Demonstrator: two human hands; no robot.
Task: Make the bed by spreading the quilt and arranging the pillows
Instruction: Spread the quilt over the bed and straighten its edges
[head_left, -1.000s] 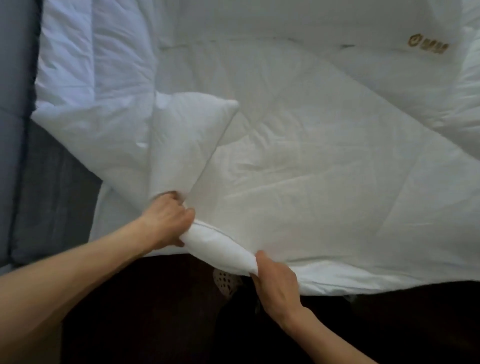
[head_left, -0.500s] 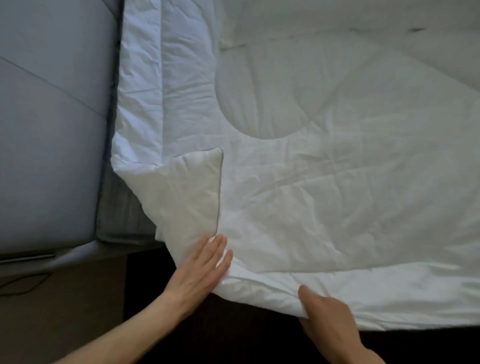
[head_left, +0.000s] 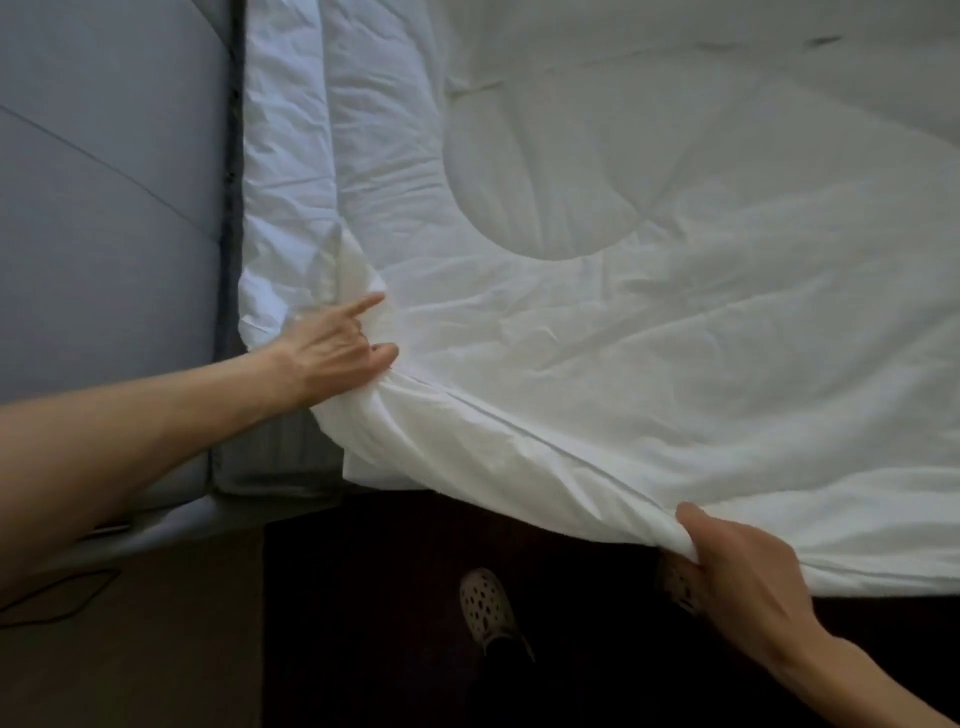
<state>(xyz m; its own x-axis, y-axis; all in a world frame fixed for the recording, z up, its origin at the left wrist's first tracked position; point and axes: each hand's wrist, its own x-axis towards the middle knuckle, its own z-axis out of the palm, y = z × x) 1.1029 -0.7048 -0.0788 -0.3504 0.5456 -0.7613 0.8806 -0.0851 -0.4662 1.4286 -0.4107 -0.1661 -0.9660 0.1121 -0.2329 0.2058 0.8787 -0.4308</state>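
A white quilt (head_left: 649, 291) lies spread over the bed and fills most of the view, wrinkled, with a round stitched bulge near its upper middle. My left hand (head_left: 337, 351) pinches the quilt's near-left corner, index finger sticking out. My right hand (head_left: 743, 561) grips the quilt's near edge at the lower right, thumb on top. Between the hands the edge sags in a rolled fold. No pillow shows.
A grey-blue upholstered panel (head_left: 104, 208) runs along the bed's left side. Dark floor lies below the quilt edge, with my perforated light shoe (head_left: 488, 608) on it. A thin cable (head_left: 57, 597) trails on the lighter floor at the lower left.
The folded-over corner flap has been turned out flat. My left hand went from lying flat on it to pinching the corner farther up-left; my right hand slid right along the edge.
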